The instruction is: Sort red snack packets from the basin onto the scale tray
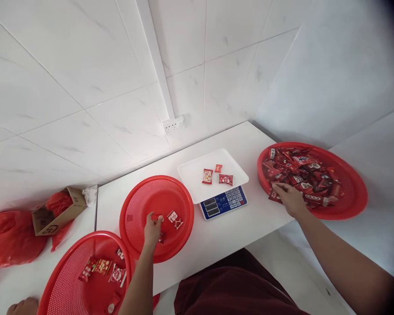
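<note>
My left hand [153, 227] is inside the middle red basket [124, 218], its fingers pinched around a small red wrapped snack, mostly hidden by the fingers. Beside it on the basket floor lie a red-and-white wrapped snack [175, 219] and a small dark red one [161, 237]. At the near-left rim of the right red basket [357, 192], my right hand [289, 199] grips a dark red snack packet [274, 195] between thumb and fingers. That basket holds a heap of similar red packets [298, 168].
Between the baskets stands a blue scale [223, 203] with a white tray [197, 188] bearing three wrapped snacks [226, 179]. A lower-left red basket [49, 280] contains several snacks. Another person's hand [23, 306] is beside it. Red bags [13, 236] and a cardboard box [57, 221] lie left.
</note>
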{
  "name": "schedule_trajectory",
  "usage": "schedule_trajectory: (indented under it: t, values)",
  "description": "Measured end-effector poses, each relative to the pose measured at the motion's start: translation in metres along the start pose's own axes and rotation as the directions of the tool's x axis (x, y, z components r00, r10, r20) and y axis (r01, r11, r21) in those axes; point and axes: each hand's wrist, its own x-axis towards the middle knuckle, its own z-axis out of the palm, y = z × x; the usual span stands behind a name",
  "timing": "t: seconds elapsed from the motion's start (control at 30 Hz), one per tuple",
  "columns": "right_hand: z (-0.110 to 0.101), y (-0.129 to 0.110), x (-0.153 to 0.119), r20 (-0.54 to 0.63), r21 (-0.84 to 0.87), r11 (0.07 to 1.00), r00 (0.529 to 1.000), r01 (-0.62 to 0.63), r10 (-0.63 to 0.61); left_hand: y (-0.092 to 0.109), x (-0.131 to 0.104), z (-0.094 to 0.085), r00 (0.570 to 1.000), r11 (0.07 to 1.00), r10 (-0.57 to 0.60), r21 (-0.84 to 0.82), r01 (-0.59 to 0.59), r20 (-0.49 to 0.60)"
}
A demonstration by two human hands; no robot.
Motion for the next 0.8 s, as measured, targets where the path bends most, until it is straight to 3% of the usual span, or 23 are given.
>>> schedule_trajectory:
  t: [0.13, 0.27, 0.33, 0.4, 0.47, 0.6, 0.7, 0.8]
  values:
    - [-0.002, -0.004, -0.005, 0.020, 0.053, 0.997, 0.998, -0.063, 0.062, 0.008, -0.002, 0.006, 0.999, 0.998, 0.029, 0.063, -0.031, 0.019]
    - [0.003, -0.011, -0.008, 0.248, 0.229, 0.957, 0.961, -0.179, 0.121, 0.027, -0.013, 0.015, 0.989, 0.987, 0.125, 0.096, -0.132, 0.077]
    - [0.012, -0.021, -0.009, 0.360, 0.190, 0.963, 0.926, -0.190, 0.111, 0.040, -0.020, 0.022, 0.982, 0.982, 0.163, 0.082, -0.171, 0.096]
    - [0.027, -0.034, -0.010, 0.425, 0.069, 0.991, 0.902, -0.113, 0.074, 0.053, -0.029, 0.030, 0.976, 0.979, 0.187, 0.060, -0.194, 0.110]
    - [0.044, -0.050, -0.008, 0.447, -0.081, 0.995, 0.894, 0.059, -0.017, 0.064, -0.037, 0.039, 0.969, 0.976, 0.210, 0.035, -0.216, 0.127]
    - [0.076, -0.075, -0.005, 0.455, -0.365, 0.823, 0.854, 0.435, -0.250, 0.081, -0.052, 0.055, 0.952, 0.962, 0.267, 0.013, -0.272, 0.150]
    - [0.088, -0.083, -0.004, 0.536, -0.473, 0.712, 0.811, 0.519, -0.235, 0.088, -0.059, 0.063, 0.943, 0.951, 0.295, 0.048, -0.305, 0.155]
    - [0.091, -0.087, -0.003, 0.586, -0.507, 0.667, 0.786, 0.546, -0.197, 0.088, -0.062, 0.070, 0.932, 0.940, 0.320, 0.063, -0.334, 0.169]
